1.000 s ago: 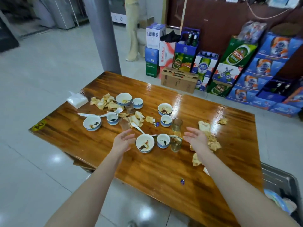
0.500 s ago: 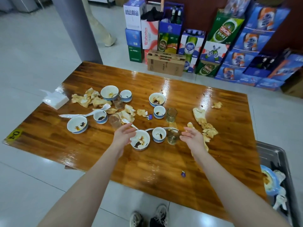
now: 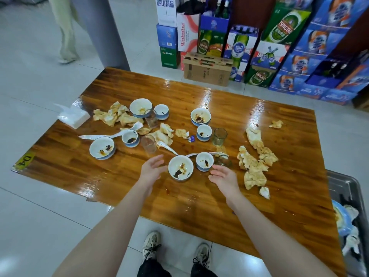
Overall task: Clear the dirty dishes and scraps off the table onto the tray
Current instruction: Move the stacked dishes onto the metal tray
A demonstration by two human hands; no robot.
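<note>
**A:** Where is the tray [image 3: 343, 188]?

**B:** Near right, just past the end of the table [image 3: 199, 206]. It already holds dishes.

**A:** Hand status?

**B:** Both released, fingers relaxed, nothing held. The left hand [image 3: 151, 168] is just left of the bowl [image 3: 180, 169] and the right hand [image 3: 223, 177] just right of it. I cannot confirm contact.

**A:** Recommended grip?

**B:** Take the bowl by its wall from both sides and keep it level, as there is sauce inside. A cup [image 3: 204, 161] and a glass [image 3: 222, 161] stand just beyond, near the right fingers. Lift straight up before swinging right, to avoid knocking them.

**A:** Remaining work?

**B:** By my judgement, nearly all of it. The scraps [image 3: 253, 166] lie to the right, on the path to the tray, so carry over them, not through. The far bowls [image 3: 200, 116], with more cups and glasses, sit beyond.
</note>
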